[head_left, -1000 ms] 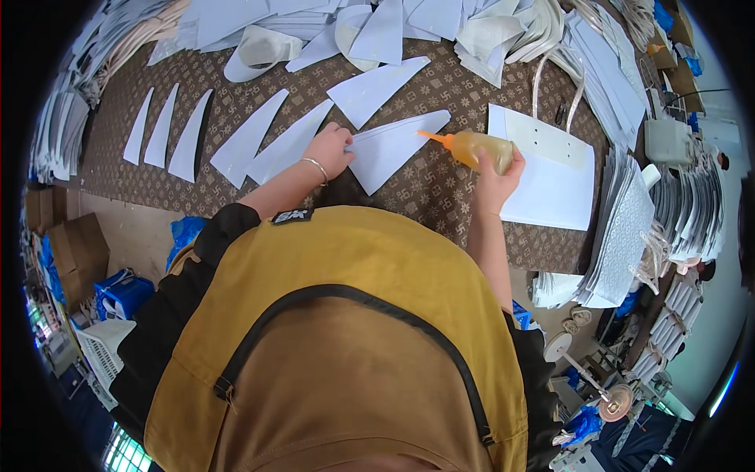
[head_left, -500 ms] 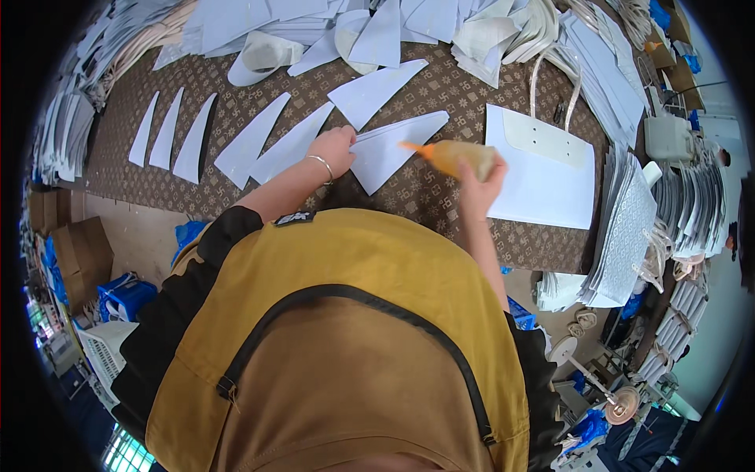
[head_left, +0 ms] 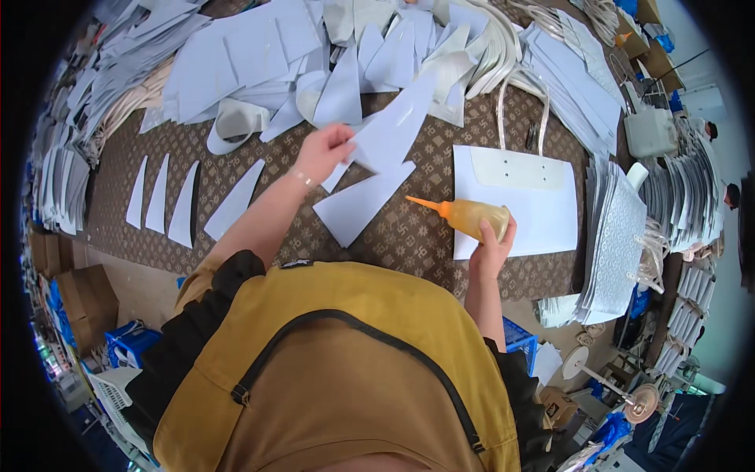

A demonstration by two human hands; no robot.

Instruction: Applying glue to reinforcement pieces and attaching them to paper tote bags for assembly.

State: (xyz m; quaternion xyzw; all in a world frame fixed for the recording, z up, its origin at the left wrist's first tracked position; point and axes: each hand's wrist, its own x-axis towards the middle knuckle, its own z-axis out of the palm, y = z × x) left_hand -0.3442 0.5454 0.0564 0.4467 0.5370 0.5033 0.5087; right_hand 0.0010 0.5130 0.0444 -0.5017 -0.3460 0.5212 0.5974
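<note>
My left hand [head_left: 324, 156] pinches the edge of a white curved, pointed panel [head_left: 397, 118] and holds it raised, its wet-looking streaks catching the light. Below it a similar white panel [head_left: 363, 206] lies flat on the patterned cloth. In my right hand [head_left: 492, 250] is a squeeze bottle [head_left: 476, 219] of yellowish liquid, its orange nozzle pointing left over the cloth. Just beyond the bottle lies a white rectangular bag panel [head_left: 515, 212] with a cream flap and two handles. To the left, several narrow pointed white pieces [head_left: 185, 206] stand in a row.
Stacks of white sheets [head_left: 244, 59] and curled strips crowd the table's far side. Silvery quilted panels [head_left: 617, 236] hang over its right edge, near a white jug [head_left: 651, 132]. A cardboard box [head_left: 86, 307] and a blue crate [head_left: 130, 342] stand lower left.
My left hand has lifted a panel off the table, away from the one under it. The bottle has drawn back from the panels toward me. The whole view has shifted toward the far side.
</note>
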